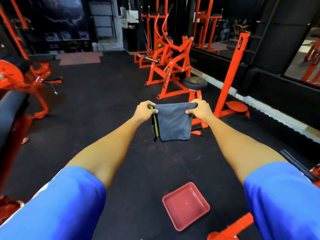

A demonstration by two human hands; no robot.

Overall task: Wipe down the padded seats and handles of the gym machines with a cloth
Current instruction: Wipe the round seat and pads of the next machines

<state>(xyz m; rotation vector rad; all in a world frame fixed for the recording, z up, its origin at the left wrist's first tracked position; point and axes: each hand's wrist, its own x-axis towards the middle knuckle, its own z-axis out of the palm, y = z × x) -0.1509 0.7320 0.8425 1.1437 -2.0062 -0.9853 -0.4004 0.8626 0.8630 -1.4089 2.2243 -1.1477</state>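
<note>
Above the black floor (pixel 97 118), a grey cloth (pixel 174 122) was held up, its top corners pinched by the left hand (pixel 143 110) and the right hand (pixel 199 109). "FITNESS" was lettered on the orange machine (pixel 167 75) behind it.

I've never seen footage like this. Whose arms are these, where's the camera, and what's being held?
No robot here: the grip is a person's two bare hands. The camera sits on their head, looking forward and down, so the arms stretch away from you. The left hand and right hand each pinch a top corner of a grey cloth, which hangs in the air. On the black floor lies a red tray; beyond stand an orange gym machine and a round padded seat.
</note>
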